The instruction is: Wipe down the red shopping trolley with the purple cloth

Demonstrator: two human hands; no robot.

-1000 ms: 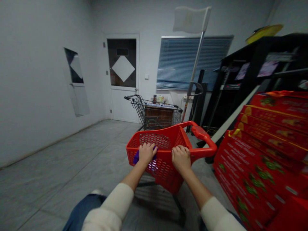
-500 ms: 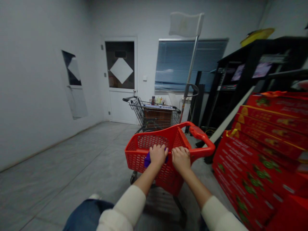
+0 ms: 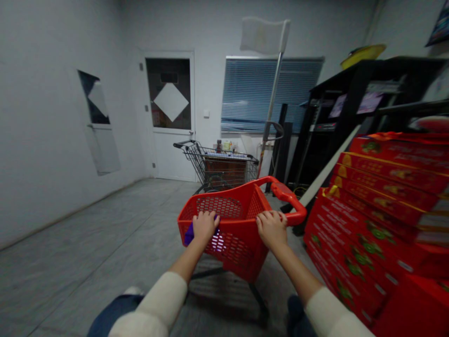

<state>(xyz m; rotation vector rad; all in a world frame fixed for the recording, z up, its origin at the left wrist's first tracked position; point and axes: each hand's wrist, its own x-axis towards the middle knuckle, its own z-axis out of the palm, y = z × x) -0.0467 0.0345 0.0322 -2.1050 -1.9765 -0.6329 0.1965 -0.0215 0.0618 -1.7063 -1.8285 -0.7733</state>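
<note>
A red plastic shopping cart (image 3: 245,260) with a perforated basket stands in front of me, its handle towards the right. My left hand (image 3: 205,226) is closed over the near rim, pressing a bunched purple cloth (image 3: 189,234) against it; most of the cloth is hidden under the palm and fingers. Further right on the same rim, close to where the handle begins, my right hand (image 3: 272,228) has its fingers wrapped over the edge. Through the holes in the side, bright spots show between my hands.
Behind the red cart stands a black wire shopping cart (image 3: 196,161) beside a brown box (image 3: 226,172). Stacked red cartons (image 3: 354,238) fill the right side, below a black shelf (image 3: 365,77). A white door (image 3: 173,157) is in the back wall.
My left hand has slid left along the rim with the purple cloth. My right hand has shifted right towards the handle, so the hands are farther apart. The view has turned slightly right.
</note>
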